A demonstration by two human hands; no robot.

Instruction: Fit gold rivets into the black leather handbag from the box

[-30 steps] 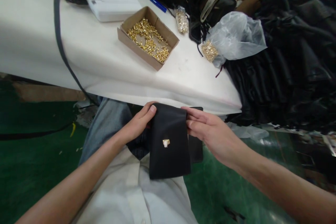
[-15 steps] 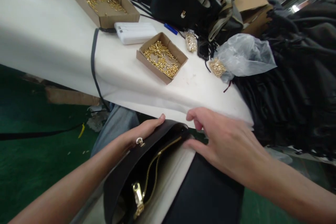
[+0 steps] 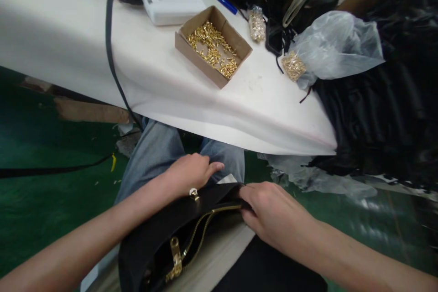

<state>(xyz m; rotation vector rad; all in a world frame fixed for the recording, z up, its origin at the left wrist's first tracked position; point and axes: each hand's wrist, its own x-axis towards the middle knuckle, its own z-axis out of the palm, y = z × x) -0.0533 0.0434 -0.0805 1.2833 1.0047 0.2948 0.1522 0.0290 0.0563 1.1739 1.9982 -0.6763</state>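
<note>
A black handbag (image 3: pixel 160 221) lies on my lap with its mouth open toward me. Inside it show a gold zipper (image 3: pixel 201 219), a gold metal clasp piece (image 3: pixel 175 255) and pale lining. A small gold turn-lock stud with a white cover (image 3: pixel 194 193) sits on its outer panel. My left hand (image 3: pixel 191 171) is curled against the outer side of that panel, thumb stretched out, other fingertips hidden. My right hand (image 3: pixel 267 207) grips the bag's right end by the zipper's end, fingertips tucked inside and partly hidden.
On the white table (image 3: pixel 150 68) stands a cardboard box of small gold metal parts (image 3: pixel 219 82). Around it are a white power bank (image 3: pixel 171 4), a blue pen (image 3: pixel 226 4), bagged gold parts (image 3: pixel 293 66) and a phone (image 3: pixel 273 36). Black pieces (image 3: pixel 376 114) hang at right.
My right hand, earlier with fingers apart above the bag's end, has come down and closed on it. My left hand has shifted slightly. The whole view has tipped downward.
</note>
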